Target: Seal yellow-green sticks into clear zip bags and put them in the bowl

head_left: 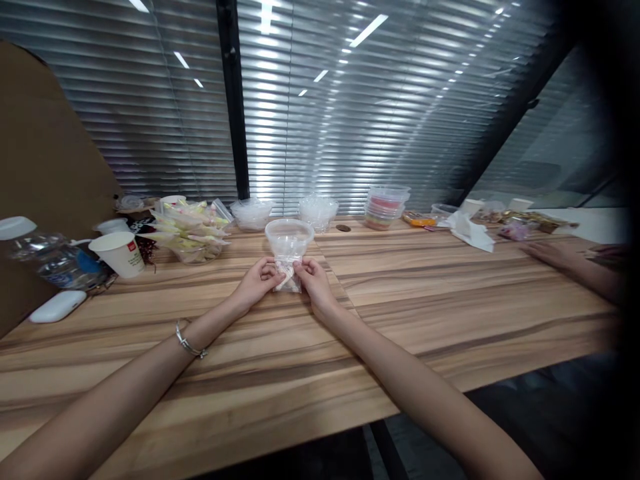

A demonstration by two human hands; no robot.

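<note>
My left hand (259,281) and my right hand (312,282) both pinch a small clear plastic bag (289,275) with pale contents, held just above the wooden table (400,293). Their fingers are closed on the bag's two sides. Right behind the bag stands a clear plastic cup (289,239) with a wide rim. A silver bracelet (189,343) circles my left wrist.
At the left lie a water bottle (47,259), a paper cup (120,253), a white case (58,306) and a tub of packets (193,232). Stacked clear containers (386,207) and bowls (318,211) line the back. Another person's hand (550,253) rests at the right near a tissue (470,232).
</note>
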